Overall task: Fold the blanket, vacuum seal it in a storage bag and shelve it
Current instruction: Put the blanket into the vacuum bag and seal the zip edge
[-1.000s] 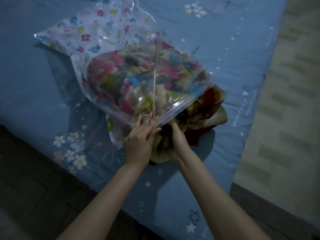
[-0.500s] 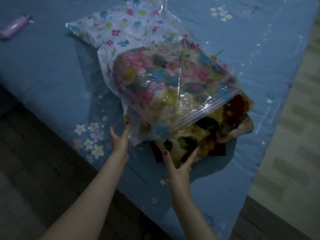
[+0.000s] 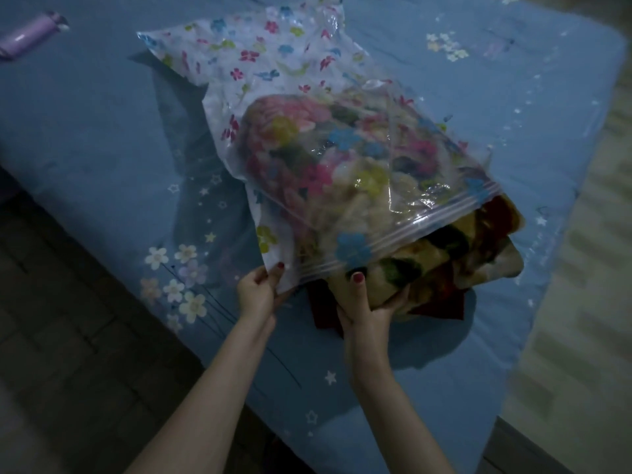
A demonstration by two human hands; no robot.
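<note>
Head view: clear floral-printed plastic storage bag (image 3: 321, 138) on blue star-patterned bedsheet (image 3: 102, 138); folded multicoloured fleece blanket (image 3: 472, 248) mostly inside, end protruding from mouth; left hand (image 3: 257, 291) pinches bag's corner; right hand (image 3: 367, 302) grips blanket end; purple cylinder (image 3: 29, 35) far left

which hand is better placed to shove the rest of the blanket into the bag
Right. The right hand already grips the blanket end sticking out of the storage bag mouth. The left hand pinches the bag's corner, likely better kept there as an anchor.

Two bare forearms without sleeves, red-polished nails on left hand (image 3: 257, 293) and right hand (image 3: 366, 305).
</note>
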